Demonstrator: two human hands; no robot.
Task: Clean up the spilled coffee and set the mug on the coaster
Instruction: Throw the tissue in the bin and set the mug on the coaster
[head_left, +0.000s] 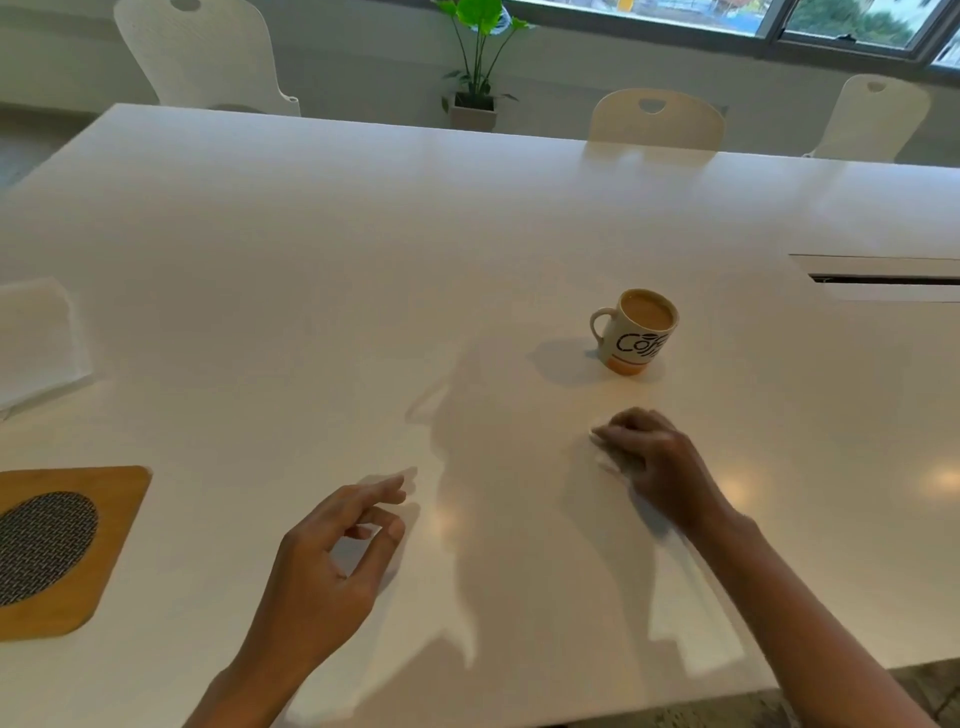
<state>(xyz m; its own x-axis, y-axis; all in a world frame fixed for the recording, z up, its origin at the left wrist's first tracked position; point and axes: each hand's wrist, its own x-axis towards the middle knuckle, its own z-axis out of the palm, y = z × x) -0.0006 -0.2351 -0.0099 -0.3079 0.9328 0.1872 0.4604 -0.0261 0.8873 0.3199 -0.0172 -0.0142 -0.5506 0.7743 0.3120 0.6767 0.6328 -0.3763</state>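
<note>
The white glossy tabletop lies bare between the white ceramic mug of milky coffee at right and the wooden coaster with a woven grey oval inset at left; folded white paper napkins lie beyond the coaster.

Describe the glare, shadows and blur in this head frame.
Head view: soft ceiling-light glare spots on the glossy table near the right hand, which is motion-blurred over something pale; broad shadows fall around the left hand; the mug is sharp; wide-angle bending curves the far table edge.
</note>
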